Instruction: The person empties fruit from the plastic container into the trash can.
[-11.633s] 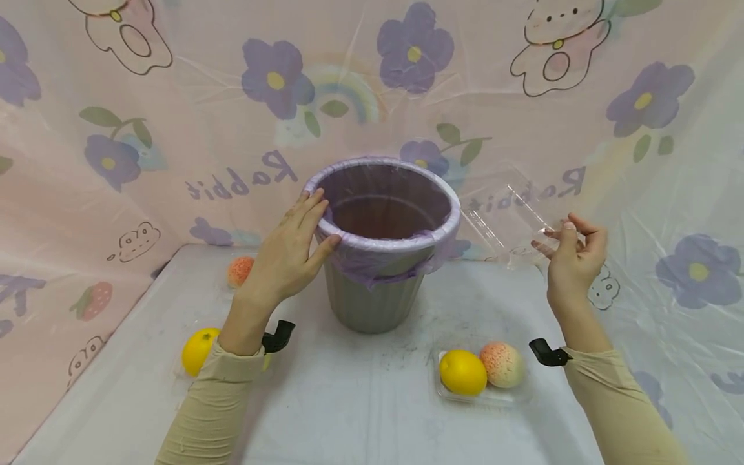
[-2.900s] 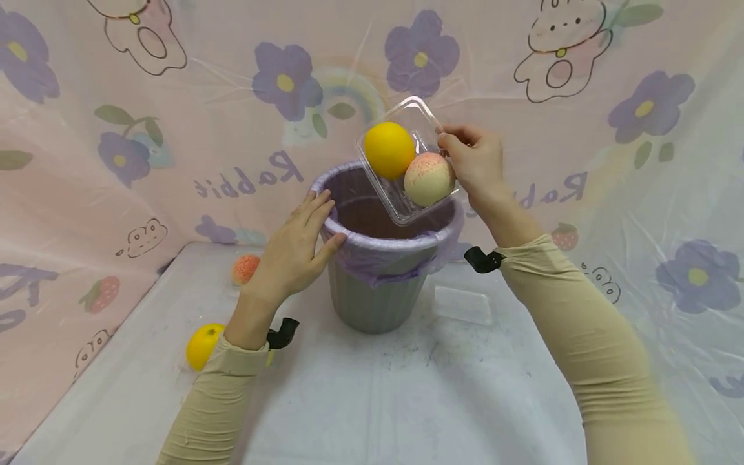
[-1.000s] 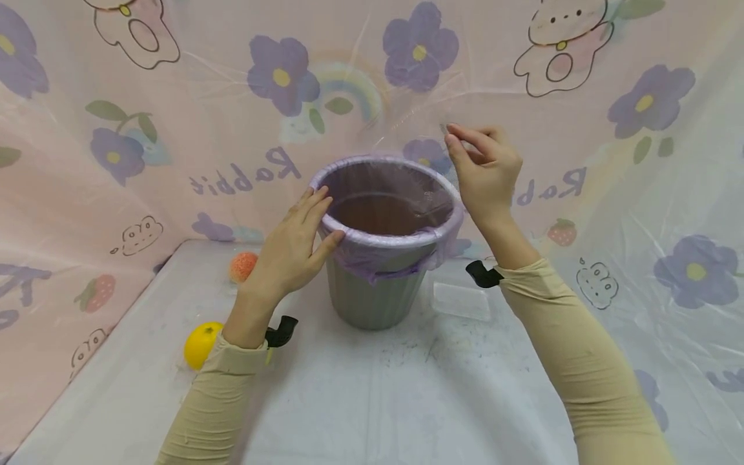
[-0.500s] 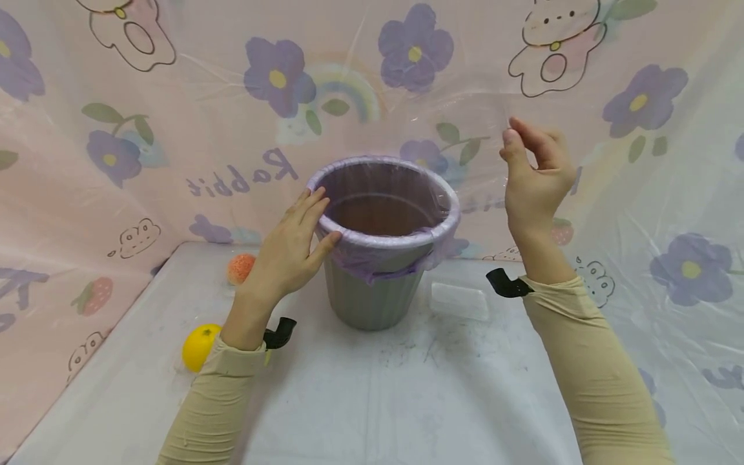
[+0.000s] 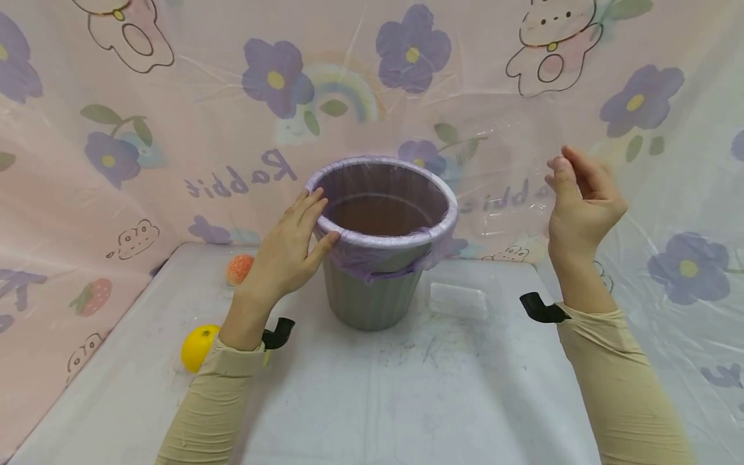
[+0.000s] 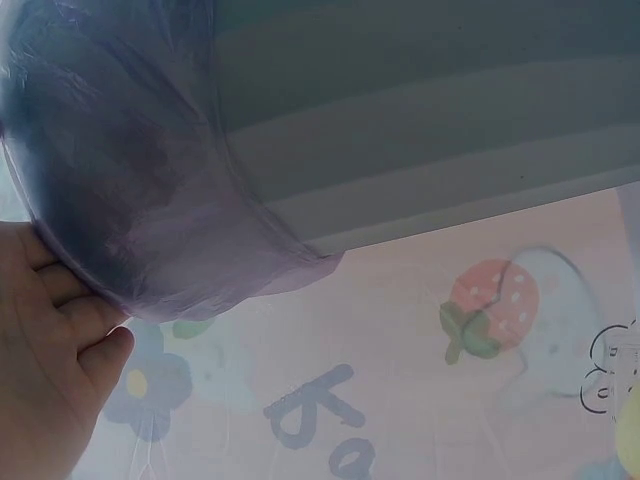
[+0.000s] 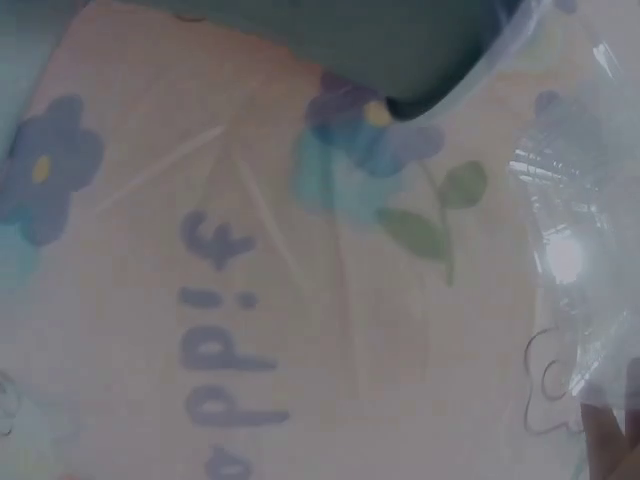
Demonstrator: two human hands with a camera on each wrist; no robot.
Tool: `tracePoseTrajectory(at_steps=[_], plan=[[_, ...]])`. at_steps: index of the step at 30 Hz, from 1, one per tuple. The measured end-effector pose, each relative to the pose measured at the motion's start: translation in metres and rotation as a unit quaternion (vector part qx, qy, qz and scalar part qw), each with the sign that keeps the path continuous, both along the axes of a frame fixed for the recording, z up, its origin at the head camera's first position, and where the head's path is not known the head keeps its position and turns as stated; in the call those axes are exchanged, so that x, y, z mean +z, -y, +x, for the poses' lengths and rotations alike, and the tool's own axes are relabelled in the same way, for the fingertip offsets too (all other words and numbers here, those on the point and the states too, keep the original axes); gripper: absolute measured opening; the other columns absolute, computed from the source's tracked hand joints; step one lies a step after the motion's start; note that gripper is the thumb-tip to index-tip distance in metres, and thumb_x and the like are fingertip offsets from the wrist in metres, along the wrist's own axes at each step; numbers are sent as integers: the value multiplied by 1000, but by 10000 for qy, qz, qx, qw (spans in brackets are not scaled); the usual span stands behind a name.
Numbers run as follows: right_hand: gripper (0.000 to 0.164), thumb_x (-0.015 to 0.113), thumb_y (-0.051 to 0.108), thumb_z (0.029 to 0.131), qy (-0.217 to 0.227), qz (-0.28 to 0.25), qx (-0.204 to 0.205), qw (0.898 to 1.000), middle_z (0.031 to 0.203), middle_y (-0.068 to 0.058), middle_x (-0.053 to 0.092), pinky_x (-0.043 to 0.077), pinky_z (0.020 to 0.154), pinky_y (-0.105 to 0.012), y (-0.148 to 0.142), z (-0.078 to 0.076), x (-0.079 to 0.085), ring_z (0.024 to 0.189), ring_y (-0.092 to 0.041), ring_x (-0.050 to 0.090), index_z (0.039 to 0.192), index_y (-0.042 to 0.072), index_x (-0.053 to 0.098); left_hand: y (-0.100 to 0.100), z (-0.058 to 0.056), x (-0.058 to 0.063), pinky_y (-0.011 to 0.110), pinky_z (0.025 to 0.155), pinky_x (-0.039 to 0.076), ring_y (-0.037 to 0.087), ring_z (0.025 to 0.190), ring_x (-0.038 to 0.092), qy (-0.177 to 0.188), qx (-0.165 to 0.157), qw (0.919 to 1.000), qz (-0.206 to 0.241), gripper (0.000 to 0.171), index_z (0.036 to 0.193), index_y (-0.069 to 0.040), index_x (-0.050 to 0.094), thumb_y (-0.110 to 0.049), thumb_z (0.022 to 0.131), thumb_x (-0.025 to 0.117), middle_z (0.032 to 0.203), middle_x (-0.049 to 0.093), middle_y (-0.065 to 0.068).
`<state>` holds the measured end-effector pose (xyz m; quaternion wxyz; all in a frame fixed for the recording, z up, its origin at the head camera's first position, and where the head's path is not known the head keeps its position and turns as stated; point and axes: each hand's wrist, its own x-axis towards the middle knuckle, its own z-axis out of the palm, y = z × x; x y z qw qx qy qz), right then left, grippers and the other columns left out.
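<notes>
A grey trash can [image 5: 374, 297] lined with a purple bag [image 5: 395, 263] stands mid-table, its bottom inside hidden. My left hand [image 5: 290, 248] rests on the left of its rim, fingers fairly straight and thumb at the front; the left wrist view shows the hand [image 6: 50, 370] against the bag. Right of the can, in the air, my right hand [image 5: 584, 203] pinches a clear plastic container [image 5: 500, 174] at its edge. No fruit shows in the container, which is hard to see against the backdrop. The right wrist view catches its shiny plastic [image 7: 560, 230] and some fingers [image 7: 605, 440].
Another clear plastic piece [image 5: 459, 301] lies on the white table [image 5: 372, 400], right of the can. Left of the can are a peach [image 5: 239, 269] and a yellow fruit [image 5: 199, 349], partly behind my left arm. A patterned sheet [image 5: 203, 129] hangs behind.
The container held a yellow fruit and a peach above the can 2.9 s ago; no fruit shows in it now. My right hand has moved right, then lower, with it. My left hand has stayed.
</notes>
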<state>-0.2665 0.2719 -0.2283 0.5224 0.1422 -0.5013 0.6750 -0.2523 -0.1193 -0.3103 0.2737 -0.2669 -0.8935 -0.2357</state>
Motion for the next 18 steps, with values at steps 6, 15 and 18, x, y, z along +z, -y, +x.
tracePoseTrajectory(at_steps=[6, 15, 18], plan=[[18, 78, -9, 86, 253, -257, 176, 9992, 88, -13, 72, 62, 72, -22, -30, 6, -21, 80, -21, 72, 103, -16, 75, 1, 1, 1, 52, 127, 22, 32, 158, 21, 0, 11, 10000, -34, 72, 157, 1, 40, -53, 109, 44, 168, 32, 12], [26, 78, -11, 86, 810, 21, 716, 9941, 91, -14, 74, 62, 75, -25, -68, 18, -67, 81, -19, 76, 109, -21, 70, 1, 1, 2, 51, 128, 21, 32, 158, 21, 8, -15, 10000, -34, 74, 158, 1, 39, -55, 109, 42, 168, 32, 12], [27, 74, -11, 90, 1172, 506, 928, 9875, 96, -12, 74, 61, 77, -25, -75, 24, -82, 85, -17, 76, 114, -21, 68, 1, 2, 2, 49, 128, 19, 32, 158, 21, 20, -13, 10000, -29, 75, 158, 1, 39, -56, 109, 41, 169, 32, 12]])
